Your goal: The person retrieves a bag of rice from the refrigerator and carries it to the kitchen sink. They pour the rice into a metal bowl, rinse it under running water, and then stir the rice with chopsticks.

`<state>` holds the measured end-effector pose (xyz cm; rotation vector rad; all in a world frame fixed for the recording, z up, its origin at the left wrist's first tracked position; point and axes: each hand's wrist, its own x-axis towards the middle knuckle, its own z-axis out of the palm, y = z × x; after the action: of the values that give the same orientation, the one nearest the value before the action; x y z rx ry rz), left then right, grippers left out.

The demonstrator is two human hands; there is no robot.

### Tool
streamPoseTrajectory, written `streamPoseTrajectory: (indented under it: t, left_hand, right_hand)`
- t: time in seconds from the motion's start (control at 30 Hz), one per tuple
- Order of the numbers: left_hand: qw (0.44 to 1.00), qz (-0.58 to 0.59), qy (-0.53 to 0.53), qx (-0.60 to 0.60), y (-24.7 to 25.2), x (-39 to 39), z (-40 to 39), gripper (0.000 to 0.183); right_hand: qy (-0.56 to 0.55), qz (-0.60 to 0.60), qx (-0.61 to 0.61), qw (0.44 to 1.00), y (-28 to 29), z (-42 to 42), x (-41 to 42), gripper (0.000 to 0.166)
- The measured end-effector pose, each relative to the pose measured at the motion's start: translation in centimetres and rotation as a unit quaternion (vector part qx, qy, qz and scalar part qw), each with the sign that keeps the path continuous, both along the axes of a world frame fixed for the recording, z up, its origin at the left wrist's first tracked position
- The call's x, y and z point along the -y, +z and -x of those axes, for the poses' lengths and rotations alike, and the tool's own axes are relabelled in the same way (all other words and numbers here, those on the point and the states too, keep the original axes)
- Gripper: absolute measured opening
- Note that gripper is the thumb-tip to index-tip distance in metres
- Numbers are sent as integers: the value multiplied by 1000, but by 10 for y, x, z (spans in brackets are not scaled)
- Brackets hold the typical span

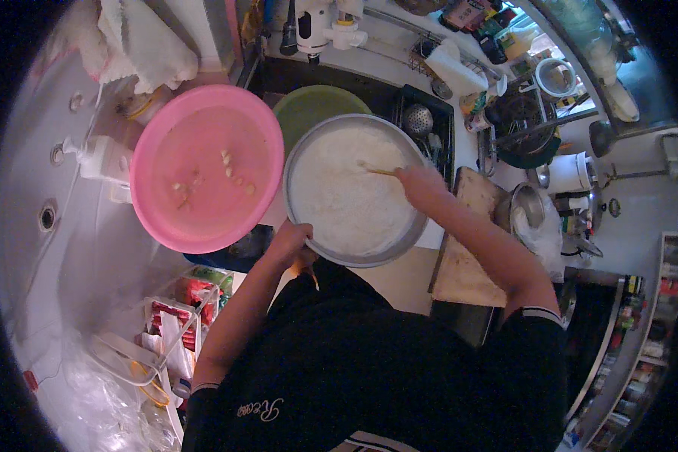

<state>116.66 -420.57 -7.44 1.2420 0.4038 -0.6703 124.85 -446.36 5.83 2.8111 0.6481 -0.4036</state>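
Observation:
A wide grey metal basin [421,230] holds a layer of pale flour [344,209]. My left hand [291,242] grips the basin's near left rim. Over the right part of the basin, my right hand [421,186] is shut on a thin wooden stick [381,171], perhaps chopsticks. Its far end touches the flour, where a few small clumps show. Left of the basin and close to its rim is a pink plastic basin [206,93], with several small pale pieces [226,162] on its bottom. A green basin [316,99] lies partly hidden behind the metal one.
A dark sink [271,70] lies beyond the basins, with a perforated ladle [418,120] at its right. On the right are a wooden cutting board [469,271], a metal bowl [528,200] and a gas stove [522,127]. A white pump bottle [104,159] stands far left.

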Motion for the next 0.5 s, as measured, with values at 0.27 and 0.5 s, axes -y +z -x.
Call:
streamPoseTrajectory:
  t: [0.27,0.5]
  left_hand:
    - [1000,7,-2,-30,25,2,-3,40]
    - [998,-15,19,-57,35,5,0,47]
  right_hand:
    - [45,-32,-101,993,19,68,-21,17]
    - [0,-45,-22,999,-4,22,-5,15]
